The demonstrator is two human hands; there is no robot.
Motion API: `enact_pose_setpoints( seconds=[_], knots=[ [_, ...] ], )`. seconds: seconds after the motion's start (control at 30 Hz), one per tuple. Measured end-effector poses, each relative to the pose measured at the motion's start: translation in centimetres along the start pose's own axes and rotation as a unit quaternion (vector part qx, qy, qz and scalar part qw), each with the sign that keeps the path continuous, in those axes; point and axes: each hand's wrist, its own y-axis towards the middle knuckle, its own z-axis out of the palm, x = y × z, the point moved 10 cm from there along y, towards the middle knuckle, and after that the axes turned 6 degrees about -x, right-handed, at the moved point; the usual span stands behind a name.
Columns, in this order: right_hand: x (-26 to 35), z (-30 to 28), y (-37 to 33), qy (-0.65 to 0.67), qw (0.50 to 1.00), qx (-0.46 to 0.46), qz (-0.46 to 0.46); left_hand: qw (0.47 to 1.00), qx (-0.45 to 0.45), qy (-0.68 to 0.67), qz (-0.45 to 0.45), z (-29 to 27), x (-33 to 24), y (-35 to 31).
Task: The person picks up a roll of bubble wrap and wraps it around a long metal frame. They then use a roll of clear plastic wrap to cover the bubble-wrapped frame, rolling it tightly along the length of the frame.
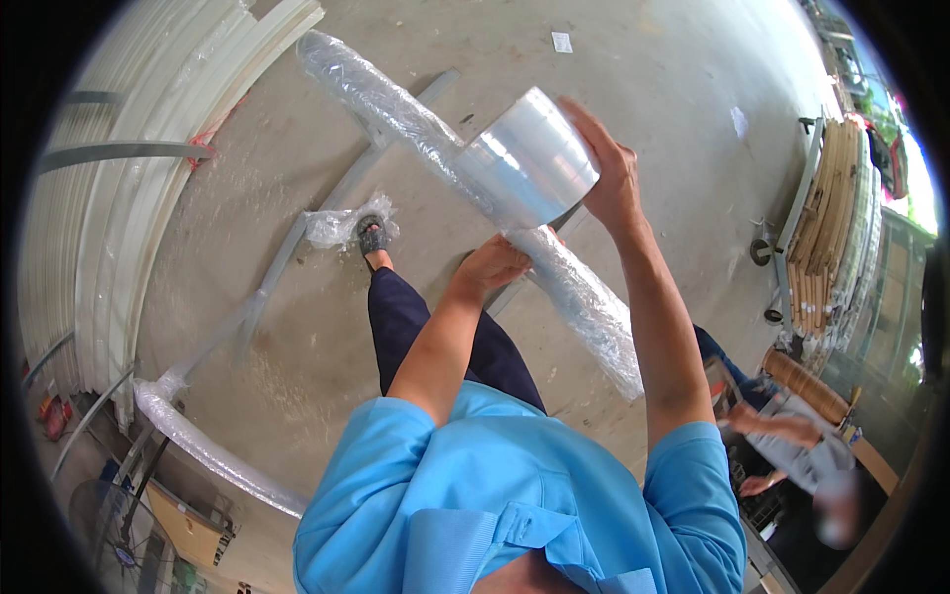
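Observation:
A long, narrow bundle [589, 307] wrapped in clear plastic film slants across the middle, its far end up to the left. Against its upper side lies a wide, shiny roll of clear stretch film [529, 158]. My right hand [612, 168] is closed on the roll's right end, its fingers along the far edge. Just below the roll, my left hand [495, 263] is closed round the bundle; its fingertips are partly hidden. What lies inside the wrapping cannot be made out.
Grey metal bars [341, 188] of a stand run beneath the bundle. Long pale profiles [163, 148] are stacked at left, and another film-wrapped length [218, 450] lies lower left. Brown boards [826, 228] lean on a cart at right. A co-worker [792, 436] is at lower right.

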Motion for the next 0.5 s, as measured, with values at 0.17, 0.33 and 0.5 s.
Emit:
enact_pose_setpoints(
  seconds=[0.17, 0.33, 0.5],
  knots=[
    [4.4, -3.2, -2.5, -0.135, 0.981, -0.01, -0.137, 0.998, -0.047, 0.019, -0.025, -2.7, 1.1, -0.1],
    [0.3, -6.8, -5.0, -0.23, 0.954, -0.106, -0.16, 0.999, -0.025, -0.012, -0.024, -1.7, 1.2, -0.3],
    [-12.5, 0.0, -8.0, -0.306, 0.949, 0.078, -0.01, 0.999, -0.012, -0.033, 0.006, -0.5, 1.1, -0.1]
  ],
)
